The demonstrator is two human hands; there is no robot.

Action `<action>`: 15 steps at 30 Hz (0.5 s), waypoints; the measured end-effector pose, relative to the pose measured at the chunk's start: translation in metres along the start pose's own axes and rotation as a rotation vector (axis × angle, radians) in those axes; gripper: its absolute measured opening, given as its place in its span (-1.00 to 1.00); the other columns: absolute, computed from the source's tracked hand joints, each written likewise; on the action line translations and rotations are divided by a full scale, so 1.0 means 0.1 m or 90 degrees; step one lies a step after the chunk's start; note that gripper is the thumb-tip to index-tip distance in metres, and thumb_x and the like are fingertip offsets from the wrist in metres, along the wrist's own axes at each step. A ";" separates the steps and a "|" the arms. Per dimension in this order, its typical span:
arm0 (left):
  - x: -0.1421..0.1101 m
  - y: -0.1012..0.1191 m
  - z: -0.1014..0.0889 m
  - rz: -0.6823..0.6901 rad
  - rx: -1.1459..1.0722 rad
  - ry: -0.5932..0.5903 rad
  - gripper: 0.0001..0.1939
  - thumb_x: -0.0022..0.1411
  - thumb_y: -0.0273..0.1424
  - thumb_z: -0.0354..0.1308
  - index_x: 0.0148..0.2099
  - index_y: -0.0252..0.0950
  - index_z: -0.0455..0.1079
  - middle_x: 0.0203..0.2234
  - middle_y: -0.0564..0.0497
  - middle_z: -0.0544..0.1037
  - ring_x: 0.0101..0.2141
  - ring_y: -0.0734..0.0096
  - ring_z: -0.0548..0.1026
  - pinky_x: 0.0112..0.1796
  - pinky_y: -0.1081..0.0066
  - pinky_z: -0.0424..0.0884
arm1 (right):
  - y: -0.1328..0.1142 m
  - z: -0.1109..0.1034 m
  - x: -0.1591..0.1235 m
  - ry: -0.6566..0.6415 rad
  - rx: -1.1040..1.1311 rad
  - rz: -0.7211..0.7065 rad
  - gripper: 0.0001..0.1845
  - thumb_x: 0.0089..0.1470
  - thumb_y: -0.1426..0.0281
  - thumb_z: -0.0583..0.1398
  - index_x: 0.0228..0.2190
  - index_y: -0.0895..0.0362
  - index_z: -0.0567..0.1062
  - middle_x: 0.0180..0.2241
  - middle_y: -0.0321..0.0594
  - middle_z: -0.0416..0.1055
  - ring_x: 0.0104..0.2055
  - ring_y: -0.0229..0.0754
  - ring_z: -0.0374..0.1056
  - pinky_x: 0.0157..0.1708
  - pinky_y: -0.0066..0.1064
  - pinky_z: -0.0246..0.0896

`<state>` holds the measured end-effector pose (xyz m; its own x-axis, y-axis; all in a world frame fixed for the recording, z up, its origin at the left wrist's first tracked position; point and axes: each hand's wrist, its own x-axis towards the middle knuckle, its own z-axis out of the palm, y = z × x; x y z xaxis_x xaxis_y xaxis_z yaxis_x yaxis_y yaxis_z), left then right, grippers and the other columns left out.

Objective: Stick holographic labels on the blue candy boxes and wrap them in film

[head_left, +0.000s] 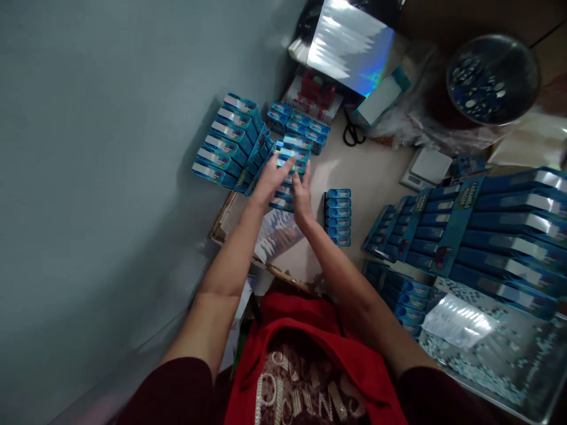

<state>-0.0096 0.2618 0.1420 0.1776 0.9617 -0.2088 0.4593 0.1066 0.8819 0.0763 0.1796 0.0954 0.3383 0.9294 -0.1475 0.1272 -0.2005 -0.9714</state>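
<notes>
Above the far left part of the table, a row of small blue boxes [296, 145] with shiny pale stripes is between my two hands. My left hand [272, 176] grips it from the left, thumb laid across the front. My right hand [302, 193] holds its right side with the fingers pointing up. Below and partly behind the hands, more striped boxes [282, 202] show. Just left of my left hand, a stack of larger blue boxes [225, 141] leans by the wall. A separate row of small blue boxes [338, 216] stands right of my right hand.
Behind the hands are more blue boxes [301, 124], black scissors [354, 133] and a shiny silver sheet [349, 44]. To the right are a metal bowl [522, 77], a white scale [427, 167], tall stacked blue boxes [496, 227] and a metal tray [527, 354]. A grey wall [97, 153] bounds the left.
</notes>
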 end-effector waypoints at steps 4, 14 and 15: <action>0.21 0.00 -0.25 0.028 0.098 0.060 -0.16 0.38 0.13 0.29 0.46 -0.29 0.29 0.43 -0.31 0.39 0.50 -0.16 0.22 0.47 -0.13 0.14 | 0.07 0.41 0.38 -0.014 0.011 -0.020 -0.11 0.47 -0.12 -0.17 0.58 0.09 -0.12 0.62 -0.11 -0.17 0.67 -0.06 -0.24 0.58 0.13 -0.12; -1.97 -1.08 -0.32 -0.199 0.358 0.025 -0.59 0.51 -0.27 0.13 0.28 -0.31 0.47 0.20 -0.35 0.60 0.26 -0.13 0.50 0.33 0.03 0.34 | 0.93 -0.79 -0.66 -0.008 -0.154 0.174 -0.37 0.29 -0.03 0.09 0.01 0.25 0.56 -0.07 0.10 0.61 -0.05 0.00 0.52 0.06 -0.11 0.48; -1.93 -1.21 -0.31 -0.216 0.384 0.009 -0.54 0.49 -0.26 0.17 0.33 -0.32 0.43 0.24 -0.36 0.56 0.29 -0.15 0.47 0.33 0.03 0.31 | 0.99 -0.78 -0.78 -0.021 -0.195 0.173 -0.44 0.28 0.03 0.11 -0.03 0.24 0.57 -0.09 0.09 0.61 -0.07 0.00 0.51 0.04 -0.12 0.48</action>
<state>-0.1260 0.0710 0.0887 -0.0706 0.9037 -0.4223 0.8918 0.2468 0.3791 0.1352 0.0636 0.0255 0.3682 0.8387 -0.4012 0.3111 -0.5178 -0.7969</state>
